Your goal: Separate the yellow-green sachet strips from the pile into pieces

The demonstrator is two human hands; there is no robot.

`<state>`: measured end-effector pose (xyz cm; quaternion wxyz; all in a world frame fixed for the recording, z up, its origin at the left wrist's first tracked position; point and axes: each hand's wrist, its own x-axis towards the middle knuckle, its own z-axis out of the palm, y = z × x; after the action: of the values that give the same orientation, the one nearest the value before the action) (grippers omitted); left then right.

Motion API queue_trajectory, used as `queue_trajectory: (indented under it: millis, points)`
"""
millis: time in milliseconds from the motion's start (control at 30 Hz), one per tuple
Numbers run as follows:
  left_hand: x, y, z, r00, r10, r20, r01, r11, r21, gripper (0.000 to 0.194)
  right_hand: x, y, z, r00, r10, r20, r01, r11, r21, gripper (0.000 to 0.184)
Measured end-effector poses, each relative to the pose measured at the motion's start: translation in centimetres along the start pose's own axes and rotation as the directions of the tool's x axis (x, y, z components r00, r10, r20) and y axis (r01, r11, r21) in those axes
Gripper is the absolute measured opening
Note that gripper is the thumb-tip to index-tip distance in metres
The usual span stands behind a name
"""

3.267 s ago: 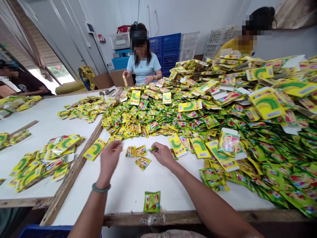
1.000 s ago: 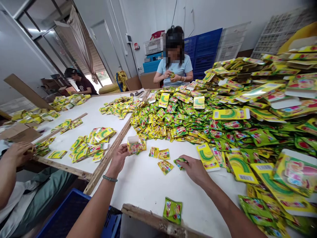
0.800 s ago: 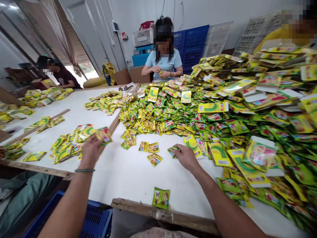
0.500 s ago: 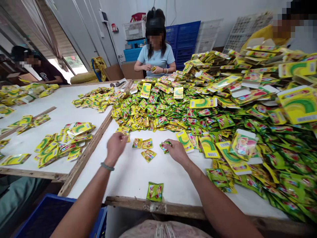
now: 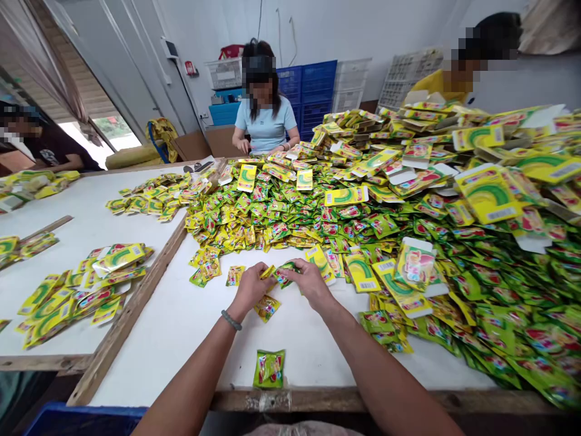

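Observation:
My left hand point(image 5: 252, 287) has its fingers closed on a small yellow sachet point(image 5: 268, 272) above the white table. Right beside it, my right hand point(image 5: 311, 283) pinches a green sachet point(image 5: 285, 274) between thumb and fingers. The two sachets are close together; whether they touch I cannot tell. One yellow sachet point(image 5: 267, 309) lies just below my hands, and another sachet point(image 5: 235, 275) lies left of my left hand. Nearer the front edge rests a single green sachet point(image 5: 269, 368).
Behind my hands spreads a heap of sachets point(image 5: 281, 212), with printed boxes point(image 5: 490, 194) piled high at right. A wooden strip point(image 5: 131, 315) divides the table; filled-looking boxes point(image 5: 82, 290) lie beyond it. A blue crate point(image 5: 86, 418) stands below. Co-workers sit across and at both sides.
My left hand carried a box leftward to the pile beyond the strip and let it go. It came back right and took a yellow sachet. My right hand kept its green sachet.

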<state>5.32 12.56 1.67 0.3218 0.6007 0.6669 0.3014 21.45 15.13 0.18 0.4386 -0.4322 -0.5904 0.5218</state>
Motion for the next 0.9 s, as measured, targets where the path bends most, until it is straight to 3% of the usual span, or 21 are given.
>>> queue_trajectory:
  millis: [67, 133, 200, 267, 333, 433, 500, 633, 733, 800, 900]
  points:
    - [-0.4, 0.7, 0.7, 0.99, 0.05, 0.129, -0.009, 0.953, -0.304, 0.012, -0.2, -0.2, 0.2, 0.999, -0.033, -0.016, 0.032, 0.997, -0.069, 0.023]
    - [-0.9, 1.3, 1.0, 0.969, 0.088, 0.233, 0.059, 0.828, -0.558, 0.017, -0.4, -0.5, 0.3, 0.998, -0.055, -0.032, 0.049, 0.986, -0.157, 0.018]
    - [-1.3, 1.6, 1.0, 0.95, 0.086, 0.299, 0.154, 0.705, -0.692, 0.018, -0.6, -0.9, 0.3, 0.994, -0.095, -0.052, 0.08, 0.968, -0.237, 0.012]
    - [-1.4, 1.7, 0.9, 0.949, 0.054, 0.311, 0.205, 0.645, -0.737, 0.021, -0.7, -1.1, 0.4, 0.988, -0.135, -0.078, 0.107, 0.951, -0.289, 0.007]
    - [-1.3, 1.8, 0.9, 0.959, 0.011, 0.282, 0.209, 0.643, -0.737, 0.027, -0.7, -1.1, 0.3, 0.991, -0.11, -0.082, 0.087, 0.966, -0.242, 0.01]
    - [-0.7, 1.8, 1.0, 0.962, -0.032, 0.273, 0.226, 0.655, -0.721, 0.031, -0.6, -1.1, -0.1, 0.996, 0.015, -0.085, -0.019, 0.999, -0.045, 0.024]
    - [-0.2, 2.0, 1.1, 0.958, -0.054, 0.281, 0.247, 0.652, -0.717, 0.032, -0.5, -1.3, -0.6, 0.997, 0.073, -0.021, -0.072, 0.997, 0.012, 0.025]
    - [0.8, 2.9, 1.4, 0.959, -0.069, 0.276, 0.252, 0.657, -0.711, 0.03, -0.7, -2.8, -1.9, 0.99, 0.084, 0.114, -0.064, 0.984, -0.166, 0.021]
    - [1.3, 3.6, 2.0, 0.969, -0.078, 0.236, 0.223, 0.69, -0.688, 0.031, -0.5, -4.0, -3.5, 0.999, 0.01, -0.041, -0.027, 0.901, -0.433, 0.019]
    - [1.7, 3.8, 2.5, 0.983, -0.051, 0.179, 0.155, 0.758, -0.634, 0.031, -0.3, -4.2, -4.9, 0.977, -0.031, -0.213, -0.099, 0.814, -0.573, 0.019]
    - [1.9, 3.1, 3.1, 0.995, 0.056, 0.087, -0.026, 0.952, -0.306, 0.033, 0.2, -3.4, -6.8, 0.935, -0.005, -0.354, -0.257, 0.678, -0.688, 0.023]
